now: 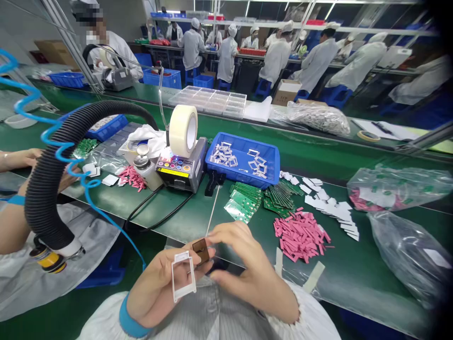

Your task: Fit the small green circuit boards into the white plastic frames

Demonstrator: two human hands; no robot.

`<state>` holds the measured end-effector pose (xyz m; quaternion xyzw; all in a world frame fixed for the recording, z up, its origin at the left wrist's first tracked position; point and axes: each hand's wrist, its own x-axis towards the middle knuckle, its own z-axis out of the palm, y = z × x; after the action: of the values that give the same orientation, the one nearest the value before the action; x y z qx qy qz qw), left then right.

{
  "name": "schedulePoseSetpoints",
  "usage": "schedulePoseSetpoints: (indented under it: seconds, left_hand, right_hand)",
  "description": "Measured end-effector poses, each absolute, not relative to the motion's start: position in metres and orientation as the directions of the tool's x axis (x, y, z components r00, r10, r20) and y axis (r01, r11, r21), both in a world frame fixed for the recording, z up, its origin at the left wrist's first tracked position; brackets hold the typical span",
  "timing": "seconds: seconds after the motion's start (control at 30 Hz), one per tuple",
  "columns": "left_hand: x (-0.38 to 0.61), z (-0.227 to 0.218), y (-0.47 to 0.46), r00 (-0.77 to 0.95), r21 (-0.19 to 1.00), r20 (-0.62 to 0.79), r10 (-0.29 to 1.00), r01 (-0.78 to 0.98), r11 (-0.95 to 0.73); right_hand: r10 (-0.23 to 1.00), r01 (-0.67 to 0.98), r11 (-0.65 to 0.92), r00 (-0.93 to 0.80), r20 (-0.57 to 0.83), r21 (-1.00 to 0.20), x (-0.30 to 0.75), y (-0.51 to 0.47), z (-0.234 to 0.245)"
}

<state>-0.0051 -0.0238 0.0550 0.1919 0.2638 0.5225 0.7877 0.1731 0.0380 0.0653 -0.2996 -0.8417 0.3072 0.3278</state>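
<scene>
My left hand (pixel 155 278), with a blue band at the wrist, is closed on a small white plastic frame (pixel 194 278) with a rectangular opening. The same hand also holds a small dark brown, shiny rectangular piece (pixel 201 251) near its fingertips. My right hand (pixel 249 264) arches beside it, thumb and fingers apart, with the fingertips at the edge of the brown piece; whether they touch it I cannot tell. Ahead of my hands lie green circuit boards (pixel 244 202), a pile of pink strips (pixel 299 233) and white square pads (pixel 329 208).
A blue bin (pixel 267 179) holds more white frames. Left of it stands a tape dispenser (pixel 180 172) bearing a tape roll (pixel 183 130). A black hose (pixel 38 189) and blue coiled tube (pixel 88 189) cross the left side, near a co-worker's hands (pixel 67 174). Plastic bags (pixel 406 255) lie right.
</scene>
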Motion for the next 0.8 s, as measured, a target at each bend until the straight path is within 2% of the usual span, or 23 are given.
schedulePoseSetpoints:
  seconds: [0.07, 0.23, 0.4, 0.53, 0.63, 0.73, 0.8]
  left_hand:
    - [-0.003, 0.057, -0.023, 0.314, 0.602, -0.252, 0.915, -0.69, 0.402]
    - [-0.001, 0.059, -0.023, 0.31, 0.648, -0.284, 0.907, -0.635, 0.42]
    - [-0.004, 0.06, -0.022, 0.307, 0.683, -0.254, 0.917, -0.614, 0.395]
    - [-0.008, 0.057, -0.021, 0.274, 0.748, -0.236, 0.932, -0.562, 0.354]
    - [-0.003, 0.051, -0.019, 0.215, 0.773, -0.2, 0.956, -0.565, 0.289]
    - [0.009, 0.046, -0.014, 0.199, 0.707, -0.185, 0.962, -0.654, 0.271]
    - [0.017, 0.046, -0.012, 0.242, 0.669, -0.189, 0.952, -0.678, 0.305]
  right_hand:
    - [0.631, 0.283, 0.692, -0.684, 0.365, -0.665, 0.17, 0.037, 0.081]
    - [0.612, 0.378, 0.765, -0.679, 0.405, -0.522, 0.159, 0.038, 0.078]
    - [0.524, 0.452, 0.85, -0.671, 0.525, -0.27, 0.166, 0.044, 0.073]
    - [0.506, 0.531, 0.838, -0.674, 0.538, -0.123, 0.185, 0.054, 0.074]
    - [0.554, 0.568, 0.801, -0.585, 0.593, -0.189, 0.194, 0.055, 0.077]
    - [0.573, 0.54, 0.783, -0.436, 0.694, -0.307, 0.191, 0.044, 0.081]
    - [0.566, 0.546, 0.774, -0.367, 0.738, -0.321, 0.185, 0.034, 0.082]
